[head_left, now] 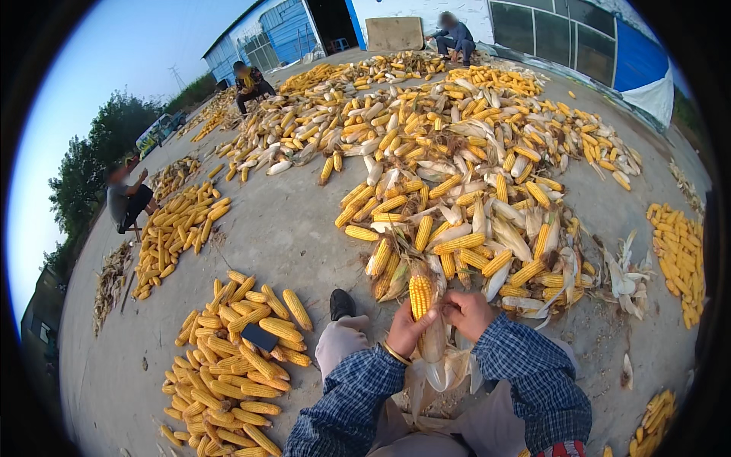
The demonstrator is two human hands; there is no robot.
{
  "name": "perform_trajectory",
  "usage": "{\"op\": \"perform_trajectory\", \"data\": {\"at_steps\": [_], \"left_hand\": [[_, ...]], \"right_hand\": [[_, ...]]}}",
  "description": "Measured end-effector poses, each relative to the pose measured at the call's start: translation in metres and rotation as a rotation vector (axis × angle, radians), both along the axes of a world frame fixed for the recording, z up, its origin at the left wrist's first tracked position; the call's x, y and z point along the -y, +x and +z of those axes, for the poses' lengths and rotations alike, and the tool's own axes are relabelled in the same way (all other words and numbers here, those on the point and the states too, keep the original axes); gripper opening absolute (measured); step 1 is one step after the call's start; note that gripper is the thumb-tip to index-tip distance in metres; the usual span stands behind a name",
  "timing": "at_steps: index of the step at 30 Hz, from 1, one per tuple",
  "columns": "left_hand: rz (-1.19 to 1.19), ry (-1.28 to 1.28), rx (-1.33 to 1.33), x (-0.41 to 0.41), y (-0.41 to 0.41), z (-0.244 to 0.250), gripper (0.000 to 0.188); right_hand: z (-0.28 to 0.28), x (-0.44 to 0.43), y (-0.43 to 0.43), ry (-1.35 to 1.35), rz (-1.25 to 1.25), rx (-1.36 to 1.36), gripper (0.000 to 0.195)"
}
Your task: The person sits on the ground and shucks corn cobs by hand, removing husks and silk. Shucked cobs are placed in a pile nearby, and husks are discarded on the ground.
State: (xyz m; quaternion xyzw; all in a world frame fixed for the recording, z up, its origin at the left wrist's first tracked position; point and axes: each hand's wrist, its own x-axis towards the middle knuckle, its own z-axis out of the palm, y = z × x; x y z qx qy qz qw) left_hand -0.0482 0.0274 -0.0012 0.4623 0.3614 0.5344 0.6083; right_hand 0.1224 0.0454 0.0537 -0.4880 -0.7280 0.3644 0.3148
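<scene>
An ear of yellow corn (421, 294), its kernels partly bared, stands roughly upright in my left hand (406, 331), fingers wrapped around its side. Pale dry husk (437, 368) hangs down from the ear between my forearms. Against the right side of the ear, my right hand (469, 311) pinches the husk with thumb and fingers; its fingertips are partly hidden. Just beyond both hands lies a big heap of corn ears (457, 245), some bare and some still in their husks.
Bare cobs form a pile (228, 371) at my left, with a dark flat rectangular object (260, 337) on it. More cobs (679, 263) lie at right. People sit by piles at left (127, 197), farther back (251, 85) and near the building (454, 40). Loose husks (625, 274) litter the concrete.
</scene>
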Motion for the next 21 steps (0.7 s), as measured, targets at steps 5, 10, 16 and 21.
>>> {"op": "perform_trajectory", "data": {"at_steps": [5,10,16,21], "left_hand": [[-0.024,-0.059,0.102,-0.001,0.001,-0.001,0.046],[-0.047,-0.086,0.184,0.000,-0.001,0.001,0.041],[-0.081,-0.128,0.289,-0.002,-0.007,0.008,0.037],[-0.053,-0.155,0.326,-0.006,-0.012,-0.001,0.035]], "right_hand": [[0.004,0.001,0.003,0.058,0.009,0.037,0.011],[0.001,-0.001,0.004,0.126,0.045,0.058,0.010],[0.003,0.002,0.004,0.245,0.115,0.144,0.011],[0.001,0.001,0.003,0.213,0.111,0.165,0.008]]}}
